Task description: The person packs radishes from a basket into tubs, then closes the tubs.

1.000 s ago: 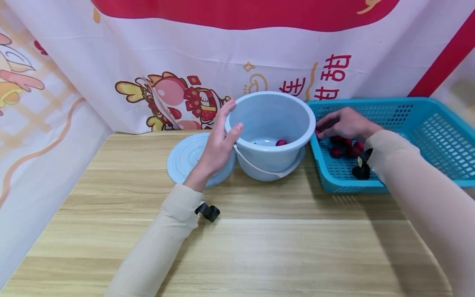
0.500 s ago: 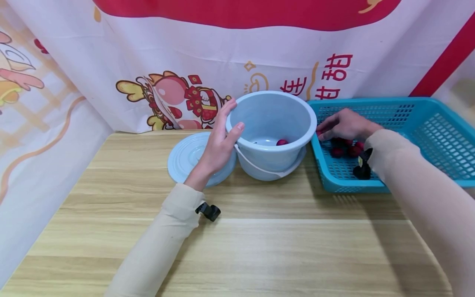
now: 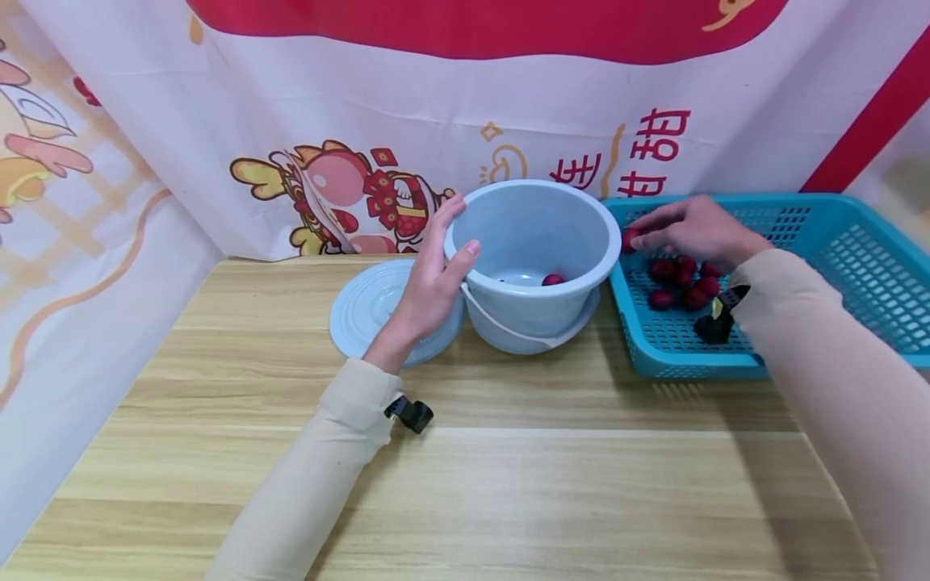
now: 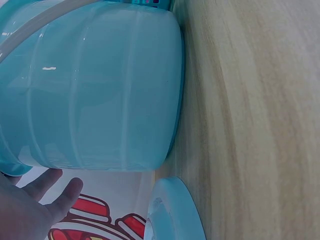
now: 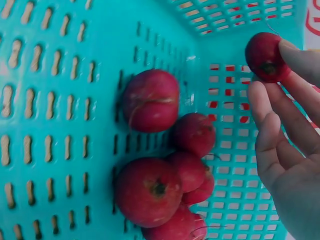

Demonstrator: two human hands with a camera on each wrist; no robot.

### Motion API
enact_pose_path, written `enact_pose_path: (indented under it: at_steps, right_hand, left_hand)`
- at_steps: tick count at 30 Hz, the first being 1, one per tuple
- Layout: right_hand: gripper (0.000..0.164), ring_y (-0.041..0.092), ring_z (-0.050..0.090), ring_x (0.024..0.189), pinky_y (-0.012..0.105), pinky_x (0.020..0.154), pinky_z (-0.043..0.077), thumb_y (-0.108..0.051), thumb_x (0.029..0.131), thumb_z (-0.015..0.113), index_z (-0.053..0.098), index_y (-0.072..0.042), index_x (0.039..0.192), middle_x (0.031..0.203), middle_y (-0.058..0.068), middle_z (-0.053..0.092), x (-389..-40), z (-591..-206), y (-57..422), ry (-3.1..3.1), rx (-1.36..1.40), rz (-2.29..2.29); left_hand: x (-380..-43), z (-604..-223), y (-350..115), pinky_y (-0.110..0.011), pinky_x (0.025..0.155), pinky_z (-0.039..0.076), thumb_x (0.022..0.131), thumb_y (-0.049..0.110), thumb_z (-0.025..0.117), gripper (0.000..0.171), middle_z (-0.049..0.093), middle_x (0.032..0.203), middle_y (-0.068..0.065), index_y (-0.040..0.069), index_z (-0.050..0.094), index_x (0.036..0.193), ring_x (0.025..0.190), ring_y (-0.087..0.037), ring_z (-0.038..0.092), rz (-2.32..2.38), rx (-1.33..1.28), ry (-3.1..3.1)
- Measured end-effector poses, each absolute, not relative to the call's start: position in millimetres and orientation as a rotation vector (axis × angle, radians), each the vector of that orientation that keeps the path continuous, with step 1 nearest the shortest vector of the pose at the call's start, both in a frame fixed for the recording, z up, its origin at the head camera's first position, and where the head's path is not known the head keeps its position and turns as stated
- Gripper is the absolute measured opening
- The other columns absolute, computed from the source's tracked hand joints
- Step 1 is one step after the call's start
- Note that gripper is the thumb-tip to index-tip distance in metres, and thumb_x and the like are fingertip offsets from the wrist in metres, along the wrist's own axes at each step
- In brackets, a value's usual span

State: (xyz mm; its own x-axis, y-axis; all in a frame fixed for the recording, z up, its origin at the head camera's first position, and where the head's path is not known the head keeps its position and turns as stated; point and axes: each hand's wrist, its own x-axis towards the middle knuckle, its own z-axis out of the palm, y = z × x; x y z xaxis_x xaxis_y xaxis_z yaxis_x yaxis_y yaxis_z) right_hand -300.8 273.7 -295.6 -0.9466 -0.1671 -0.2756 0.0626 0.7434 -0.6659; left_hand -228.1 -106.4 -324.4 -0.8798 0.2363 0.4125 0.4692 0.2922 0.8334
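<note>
My right hand [image 3: 708,230] pinches a red radish [image 5: 267,57] between thumb and fingers, just above the left end of the turquoise basket [image 3: 697,369]. Below it, several more radishes [image 5: 150,190] lie on the basket floor, thin roots showing on some. My left hand [image 3: 425,282] rests against the left side of the light blue bucket [image 3: 508,315], thumb at the rim and fingers fairly straight along the outside. In the left wrist view its fingers [image 4: 62,197] touch the bucket wall. Inside the bucket a radish [image 3: 553,279] lies on the bottom.
A round light blue lid [image 3: 366,311] lies on the wooden table [image 3: 508,484], left of the bucket and partly under my left forearm. The bucket's handle [image 3: 508,327] hangs down in front. Behind everything hangs a printed cloth [image 3: 407,105]. The basket stands close beside the bucket.
My right hand has risen slightly and shifted right, lifting a radish up near the basket's left rim. More radishes below it are visible now. The left hand and bucket have stayed put.
</note>
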Motion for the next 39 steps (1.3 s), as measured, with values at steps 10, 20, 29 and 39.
enact_pose_path:
  at_steps: [10,20,29,39]
  right_hand:
    - [0.069,0.03,0.042,0.144,0.054,0.113,0.047,-0.056,0.095,0.071,0.055,-0.026,0.156,0.163,0.009,0.049,-296,-273,265,2.681,-0.01,-1.259]
    - [0.066,0.011,0.054,0.123,0.016,0.082,0.055,-0.053,0.092,0.076,0.059,-0.031,0.152,0.155,0.002,0.057,-284,-250,238,2.748,-0.106,-1.488]
    - [0.057,0.014,0.063,0.118,0.016,0.082,0.058,-0.048,0.09,0.08,0.068,-0.031,0.143,0.142,0.003,0.068,-274,-238,197,2.78,-0.263,-1.543]
    - [0.055,0.022,0.065,0.115,0.019,0.08,0.058,-0.04,0.093,0.081,0.068,-0.026,0.144,0.136,0.007,0.07,-269,-239,171,2.896,-0.438,-1.282]
  left_hand:
    - [-227,-324,-106,-0.056,0.133,0.024,0.105,0.043,0.049,0.071,0.018,0.179,0.0,0.016,0.027,0.167,0.164,-0.016,0.019,-1.632,-0.642,-2.353]
    - [-227,-324,-106,-0.057,0.133,0.023,0.105,0.044,0.049,0.072,0.017,0.179,0.001,0.017,0.027,0.167,0.164,-0.015,0.018,-1.627,-0.641,-2.357]
    - [-227,-323,-107,-0.057,0.133,0.025,0.105,0.044,0.048,0.071,0.017,0.179,0.002,0.017,0.027,0.167,0.164,-0.015,0.018,-1.613,-0.651,-2.356]
    - [-227,-324,-107,-0.058,0.131,0.028,0.104,0.045,0.048,0.071,0.017,0.179,0.001,0.019,0.027,0.167,0.164,-0.017,0.02,-1.626,-0.641,-2.364]
